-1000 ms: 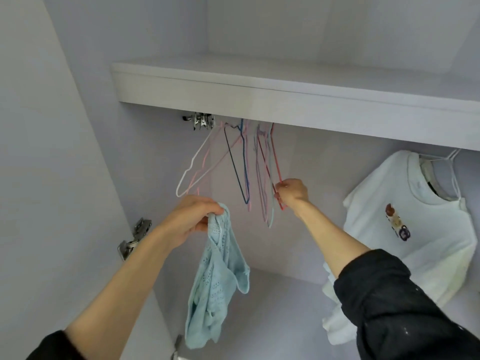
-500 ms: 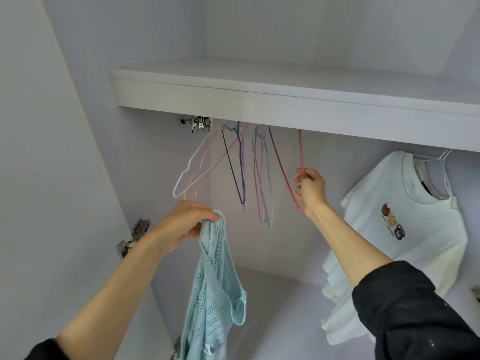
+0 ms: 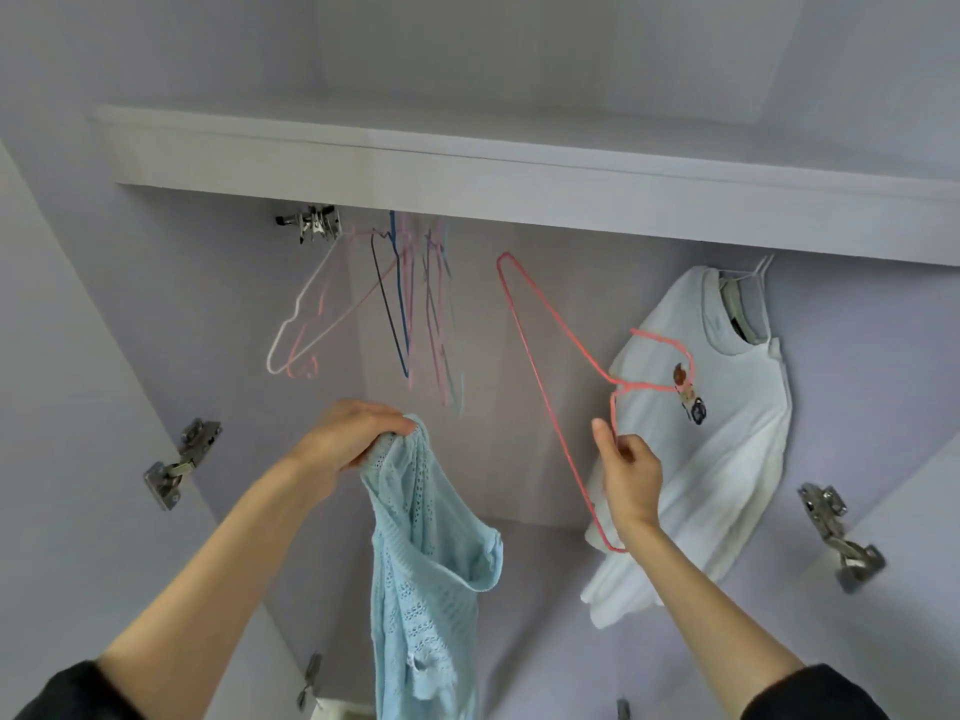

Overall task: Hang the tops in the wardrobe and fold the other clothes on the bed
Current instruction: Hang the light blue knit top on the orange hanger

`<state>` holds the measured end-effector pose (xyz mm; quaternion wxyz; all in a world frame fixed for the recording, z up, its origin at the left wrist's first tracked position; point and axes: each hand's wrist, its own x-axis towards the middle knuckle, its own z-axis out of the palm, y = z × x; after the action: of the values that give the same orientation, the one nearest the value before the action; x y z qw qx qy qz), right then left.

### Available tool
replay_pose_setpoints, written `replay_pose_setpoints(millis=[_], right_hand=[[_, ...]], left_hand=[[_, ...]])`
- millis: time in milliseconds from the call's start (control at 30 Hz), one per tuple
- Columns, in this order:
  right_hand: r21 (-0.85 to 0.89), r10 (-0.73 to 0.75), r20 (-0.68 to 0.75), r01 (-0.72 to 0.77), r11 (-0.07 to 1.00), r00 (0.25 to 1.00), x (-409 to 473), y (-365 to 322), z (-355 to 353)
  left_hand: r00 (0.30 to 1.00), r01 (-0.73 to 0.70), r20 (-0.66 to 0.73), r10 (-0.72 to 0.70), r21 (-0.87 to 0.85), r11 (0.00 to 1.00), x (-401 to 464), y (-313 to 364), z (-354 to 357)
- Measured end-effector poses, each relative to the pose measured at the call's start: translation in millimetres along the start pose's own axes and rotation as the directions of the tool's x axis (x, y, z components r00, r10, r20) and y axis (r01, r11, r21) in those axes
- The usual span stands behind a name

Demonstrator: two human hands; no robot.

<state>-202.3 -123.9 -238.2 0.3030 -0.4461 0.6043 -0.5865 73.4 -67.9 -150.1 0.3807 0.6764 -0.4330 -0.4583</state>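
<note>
My left hand grips the top edge of a light blue knitted top, which hangs down limp in front of the wardrobe. My right hand pinches a red wire hanger by one of its thin wires. The hanger is off the rail and tilted, its hook pointing right, in front of a white T-shirt. That T-shirt hangs on a white hanger at the right of the wardrobe.
Several empty wire hangers in white, pink, blue and purple hang bunched under the white shelf at the left. Metal door hinges stick out at the left side and a hinge at the right.
My right hand has lifted the red hanger off the rail and brought it down and to the right. My left hand still holds the blue top at about the same height.
</note>
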Motion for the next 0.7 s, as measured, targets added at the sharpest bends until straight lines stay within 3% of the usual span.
replay_pose_setpoints(millis=[100,300,400,533,700], right_hand=[[0.171,0.116,0.042,-0.122,0.978,0.992,6,-6,-8],[0.118,0.245,0.16,-0.265,0.957,0.956,-4,5,-33],[0.023,0.212,0.192,-0.221,0.975,0.958,-4,1,-40],[0.024,0.184,0.157,-0.19,0.981,0.97,-2,-7,-47],[-0.066,0.064,0.22,-0.05,0.997,0.973,-13,-23,-36]], left_hand=[[1.0,-0.007,-0.001,0.007,-0.027,1.0,-2,5,12],[0.998,-0.019,-0.068,0.016,-0.041,0.999,-1,5,21],[0.992,-0.058,-0.116,0.057,-0.006,0.998,1,3,22],[0.98,-0.091,-0.175,0.09,0.003,0.996,4,1,23],[0.976,-0.16,-0.129,0.177,0.132,0.978,2,4,34]])
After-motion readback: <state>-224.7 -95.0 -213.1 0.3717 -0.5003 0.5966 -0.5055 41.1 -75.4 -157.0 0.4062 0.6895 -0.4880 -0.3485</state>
